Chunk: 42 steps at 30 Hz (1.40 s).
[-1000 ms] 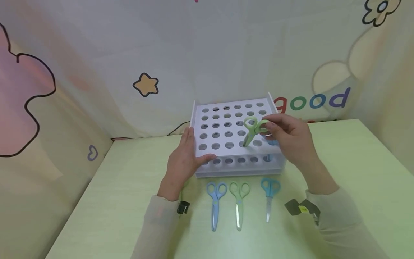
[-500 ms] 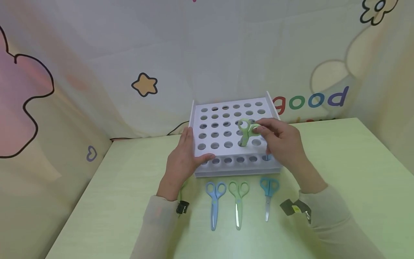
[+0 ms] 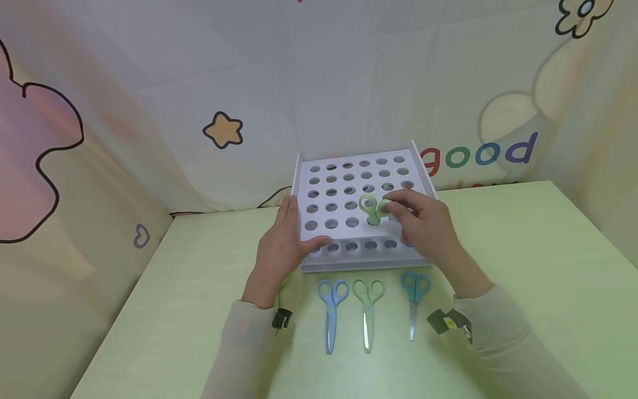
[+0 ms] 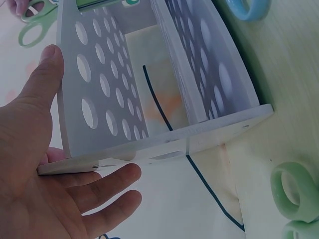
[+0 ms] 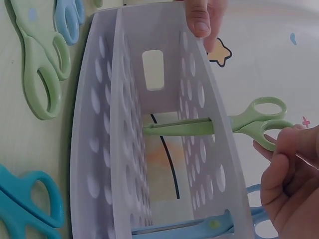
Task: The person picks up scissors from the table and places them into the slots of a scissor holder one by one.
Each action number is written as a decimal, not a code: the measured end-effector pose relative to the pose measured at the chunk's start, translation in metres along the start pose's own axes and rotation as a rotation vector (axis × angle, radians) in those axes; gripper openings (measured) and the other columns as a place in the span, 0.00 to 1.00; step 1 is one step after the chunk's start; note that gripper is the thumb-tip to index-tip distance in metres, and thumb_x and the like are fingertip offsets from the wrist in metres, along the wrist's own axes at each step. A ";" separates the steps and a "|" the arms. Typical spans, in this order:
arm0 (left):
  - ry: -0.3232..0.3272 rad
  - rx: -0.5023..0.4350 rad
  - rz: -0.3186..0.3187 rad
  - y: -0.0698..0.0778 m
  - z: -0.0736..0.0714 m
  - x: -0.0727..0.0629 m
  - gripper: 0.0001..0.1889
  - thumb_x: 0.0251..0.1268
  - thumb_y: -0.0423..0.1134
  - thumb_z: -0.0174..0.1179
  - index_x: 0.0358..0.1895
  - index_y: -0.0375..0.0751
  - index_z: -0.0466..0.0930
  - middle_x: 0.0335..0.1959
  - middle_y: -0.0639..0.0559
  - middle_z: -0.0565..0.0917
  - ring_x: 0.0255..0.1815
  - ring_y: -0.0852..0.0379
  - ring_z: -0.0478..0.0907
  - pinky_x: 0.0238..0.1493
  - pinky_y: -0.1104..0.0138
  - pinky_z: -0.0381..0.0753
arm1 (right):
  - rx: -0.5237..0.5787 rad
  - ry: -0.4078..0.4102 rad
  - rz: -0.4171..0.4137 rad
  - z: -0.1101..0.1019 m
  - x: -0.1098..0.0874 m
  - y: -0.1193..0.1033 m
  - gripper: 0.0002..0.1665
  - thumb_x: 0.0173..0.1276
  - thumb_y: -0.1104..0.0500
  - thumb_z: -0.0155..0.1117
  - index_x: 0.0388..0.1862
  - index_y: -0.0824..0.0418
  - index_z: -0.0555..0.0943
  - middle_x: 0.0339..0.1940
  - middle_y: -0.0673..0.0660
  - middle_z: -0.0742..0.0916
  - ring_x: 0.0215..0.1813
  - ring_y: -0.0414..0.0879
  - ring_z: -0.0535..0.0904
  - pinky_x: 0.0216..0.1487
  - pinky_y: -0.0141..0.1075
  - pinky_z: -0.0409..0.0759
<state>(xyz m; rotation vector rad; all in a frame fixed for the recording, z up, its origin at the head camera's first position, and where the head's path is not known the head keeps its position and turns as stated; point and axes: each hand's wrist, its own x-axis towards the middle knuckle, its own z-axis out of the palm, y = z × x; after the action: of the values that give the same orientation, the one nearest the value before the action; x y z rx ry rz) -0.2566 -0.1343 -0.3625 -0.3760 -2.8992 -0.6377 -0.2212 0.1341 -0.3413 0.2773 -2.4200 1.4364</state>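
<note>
The green scissors [image 3: 375, 213] stand points-down in the white rack [image 3: 344, 233], through the top panel's front row, fourth hole from the person's left, handles above. Twelve o'clock is taken as straight away from the person. The right hand [image 3: 423, 224], between three and four o'clock of the scissors, pinches their right loop between thumb and fingers; the grip is narrow. The right wrist view shows the blades below the panel, tips close to the lower shelf; whether they enter it cannot be told. In that view, blue scissors [image 5: 199, 225] also pass through the top panel, at three o'clock of the green pair. The left hand [image 3: 280, 252], at the rack's eight o'clock, is wide: thumb on the top panel, fingers straight along the side wall. On the table [image 3: 523, 249], toward six o'clock, lie a second blue pair [image 3: 331, 310], a second green pair [image 3: 368, 302] and teal scissors [image 3: 413, 296], loops toward the rack. More green handles [image 4: 311, 196] lie toward seven o'clock. Printed cloth [image 3: 349, 83] hangs at twelve.
</note>
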 end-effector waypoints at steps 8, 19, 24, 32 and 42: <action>-0.005 -0.002 -0.004 0.001 0.000 0.002 0.63 0.54 0.66 0.71 0.82 0.37 0.42 0.81 0.45 0.51 0.50 0.49 0.73 0.39 0.60 0.76 | -0.013 0.006 -0.010 0.004 0.001 0.006 0.09 0.75 0.59 0.65 0.48 0.61 0.86 0.32 0.58 0.88 0.15 0.46 0.73 0.23 0.34 0.70; -0.007 -0.007 -0.008 0.003 -0.002 0.002 0.63 0.53 0.65 0.71 0.82 0.37 0.42 0.81 0.45 0.51 0.51 0.48 0.73 0.40 0.59 0.77 | -0.068 -0.028 0.020 0.003 0.002 0.005 0.11 0.75 0.59 0.64 0.50 0.61 0.86 0.36 0.57 0.88 0.15 0.46 0.75 0.23 0.35 0.70; -0.004 -0.017 -0.008 0.003 -0.002 0.002 0.63 0.53 0.65 0.72 0.82 0.37 0.42 0.81 0.45 0.51 0.50 0.49 0.73 0.39 0.60 0.76 | -0.089 -0.063 0.055 0.002 0.003 0.004 0.14 0.74 0.58 0.65 0.55 0.62 0.85 0.37 0.58 0.88 0.16 0.47 0.76 0.23 0.36 0.69; -0.013 -0.021 -0.014 0.002 -0.002 0.001 0.63 0.54 0.65 0.71 0.82 0.37 0.42 0.82 0.44 0.50 0.52 0.48 0.73 0.40 0.59 0.77 | -0.073 -0.087 0.109 0.001 0.001 0.003 0.17 0.76 0.56 0.62 0.59 0.61 0.83 0.45 0.58 0.88 0.22 0.53 0.79 0.26 0.37 0.72; -0.025 -0.025 -0.023 0.001 -0.003 0.001 0.63 0.54 0.65 0.71 0.82 0.37 0.41 0.82 0.44 0.49 0.55 0.47 0.73 0.43 0.58 0.77 | -0.023 0.030 0.086 -0.003 -0.005 -0.002 0.16 0.77 0.55 0.60 0.57 0.60 0.83 0.49 0.59 0.87 0.23 0.49 0.80 0.28 0.31 0.76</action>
<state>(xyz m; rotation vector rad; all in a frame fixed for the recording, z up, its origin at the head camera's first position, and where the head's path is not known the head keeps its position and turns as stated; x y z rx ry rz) -0.2569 -0.1348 -0.3599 -0.3565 -2.9254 -0.6784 -0.2149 0.1358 -0.3400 0.1473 -2.4499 1.4364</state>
